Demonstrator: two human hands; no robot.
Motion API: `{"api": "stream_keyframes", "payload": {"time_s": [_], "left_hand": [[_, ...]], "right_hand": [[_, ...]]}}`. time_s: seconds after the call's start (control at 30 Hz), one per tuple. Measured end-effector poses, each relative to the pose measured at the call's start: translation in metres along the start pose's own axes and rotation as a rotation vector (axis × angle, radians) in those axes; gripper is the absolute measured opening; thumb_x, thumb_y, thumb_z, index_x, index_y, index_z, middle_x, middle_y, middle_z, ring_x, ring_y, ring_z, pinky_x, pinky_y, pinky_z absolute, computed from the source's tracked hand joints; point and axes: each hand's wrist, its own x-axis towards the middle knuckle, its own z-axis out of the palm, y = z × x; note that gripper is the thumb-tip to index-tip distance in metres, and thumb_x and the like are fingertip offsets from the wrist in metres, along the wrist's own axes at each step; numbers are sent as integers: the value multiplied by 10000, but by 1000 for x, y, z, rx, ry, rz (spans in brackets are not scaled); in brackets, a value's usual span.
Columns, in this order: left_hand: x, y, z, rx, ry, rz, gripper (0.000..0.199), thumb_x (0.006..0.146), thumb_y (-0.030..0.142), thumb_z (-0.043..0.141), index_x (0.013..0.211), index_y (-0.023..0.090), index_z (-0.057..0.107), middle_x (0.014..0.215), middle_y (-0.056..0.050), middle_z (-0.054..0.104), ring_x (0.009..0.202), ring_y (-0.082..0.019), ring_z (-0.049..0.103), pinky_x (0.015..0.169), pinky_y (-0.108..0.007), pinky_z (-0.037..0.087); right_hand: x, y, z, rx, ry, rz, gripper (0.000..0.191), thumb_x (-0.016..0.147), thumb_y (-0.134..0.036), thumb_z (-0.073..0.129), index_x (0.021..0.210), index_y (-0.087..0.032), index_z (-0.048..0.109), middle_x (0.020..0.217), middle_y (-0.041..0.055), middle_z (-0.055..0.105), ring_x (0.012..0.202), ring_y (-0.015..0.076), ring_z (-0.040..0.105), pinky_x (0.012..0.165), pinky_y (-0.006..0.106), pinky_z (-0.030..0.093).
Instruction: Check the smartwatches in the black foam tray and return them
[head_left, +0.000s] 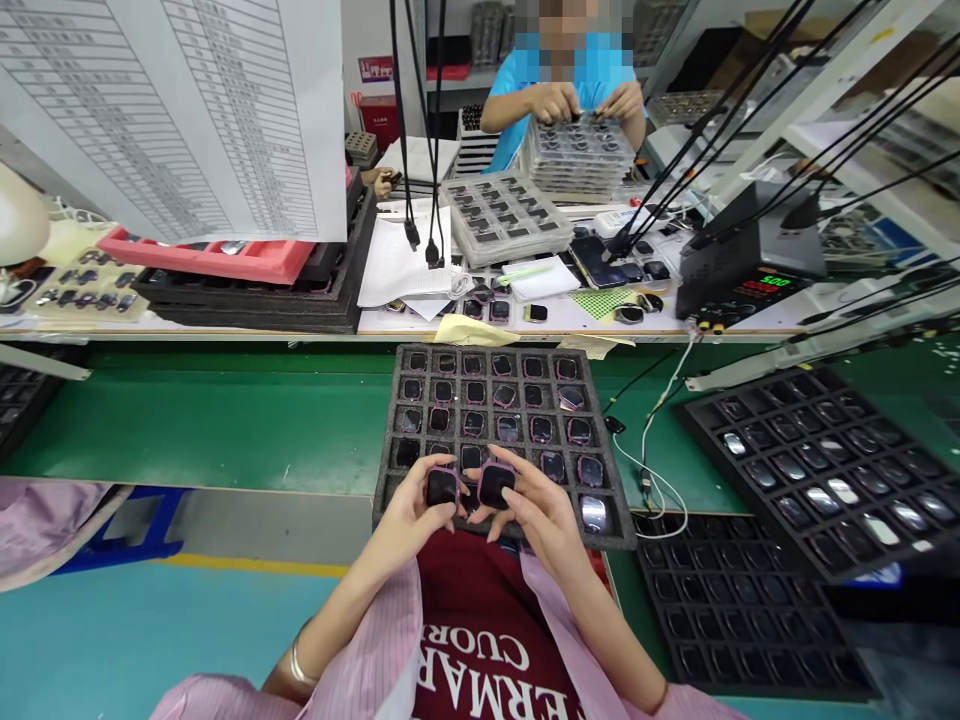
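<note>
Close in front of my body, a dark foam tray holds rows of square watch faces in its compartments. Over its near edge, my left hand has its fingers closed on a watch case with a dark face. Beside it, my right hand grips a second watch case, purple-rimmed, thumb on its face. The two cases are side by side, a small gap between them. Both hands partly cover the tray's lower compartments.
Two more filled trays lie at the right. A white shelf crosses behind, bearing a pink tray, papers and a power supply. Black cables hang down. Across the shelf, a person in blue handles stacked clear trays.
</note>
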Motion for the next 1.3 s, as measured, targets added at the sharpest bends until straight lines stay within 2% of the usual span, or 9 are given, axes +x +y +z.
{"api": "stream_keyframes", "payload": {"time_s": [0.1, 0.17, 0.3, 0.43, 0.63, 0.87, 1.03, 1.2, 1.3], "left_hand": [[2, -4, 1, 146, 89, 58, 418, 760, 213, 646, 1152, 213, 501, 974, -27, 572, 816, -152, 559, 671, -237, 464], [2, -7, 2, 240, 138, 72, 331, 774, 196, 616, 1091, 199, 520, 913, -12, 556, 792, -142, 534, 700, -243, 446], [0, -7, 3, 342, 123, 64, 254, 757, 126, 555, 1002, 185, 521, 827, 11, 529, 711, -125, 497, 684, -244, 418], [-3, -3, 5, 332, 124, 66, 278, 754, 131, 547, 1023, 189, 507, 800, 26, 500, 660, -112, 475, 639, -233, 401], [-5, 2, 9, 336, 161, 89, 272, 745, 138, 561, 1007, 190, 512, 781, 32, 498, 655, -109, 472, 638, -226, 406], [-6, 3, 12, 235, 93, 28, 308, 791, 184, 542, 1088, 202, 459, 753, 56, 476, 491, -67, 434, 497, -205, 380], [-7, 6, 13, 350, 171, 121, 237, 740, 126, 558, 967, 189, 528, 780, 26, 533, 665, -110, 512, 646, -222, 428], [-6, 6, 14, 286, 159, 67, 288, 769, 164, 569, 1047, 202, 506, 788, 42, 519, 505, -67, 438, 530, -212, 399], [-6, 5, 13, 333, 171, 96, 263, 745, 110, 564, 991, 197, 531, 804, 34, 532, 561, -75, 469, 580, -212, 414]], "right_hand": [[3, 2, -1, 35, -42, 7, 437, 847, -275, 643, 1276, -263, 565, 1159, 127, 661, 739, 218, 698, 527, 324, 579], [5, 5, -1, 52, -52, -2, 356, 819, -276, 683, 1169, -241, 632, 1120, 115, 676, 680, 194, 688, 514, 310, 573], [8, 12, 0, 103, -73, -9, 328, 783, -274, 725, 1100, -213, 664, 1041, 91, 696, 553, 152, 659, 484, 290, 558], [7, 12, 0, 175, -135, 21, 363, 811, -293, 693, 1166, -240, 640, 998, 77, 695, 511, 142, 654, 448, 264, 537], [7, 13, -4, 239, -164, 21, 327, 814, -280, 679, 1138, -245, 659, 934, 56, 691, 465, 123, 625, 396, 239, 507], [5, 13, -2, 234, -161, 12, 331, 807, -268, 679, 1137, -246, 667, 950, 66, 694, 475, 131, 633, 402, 246, 512], [5, 11, -1, 240, -170, 21, 310, 805, -251, 674, 1115, -238, 681, 937, 64, 694, 459, 128, 627, 391, 243, 506], [4, 11, 2, 214, -125, 29, 343, 791, -271, 687, 1132, -237, 669, 927, 65, 693, 465, 128, 613, 396, 252, 499], [4, 11, 3, 198, -106, 42, 340, 778, -275, 697, 1115, -231, 677, 859, 50, 687, 456, 127, 592, 389, 256, 491]]}}
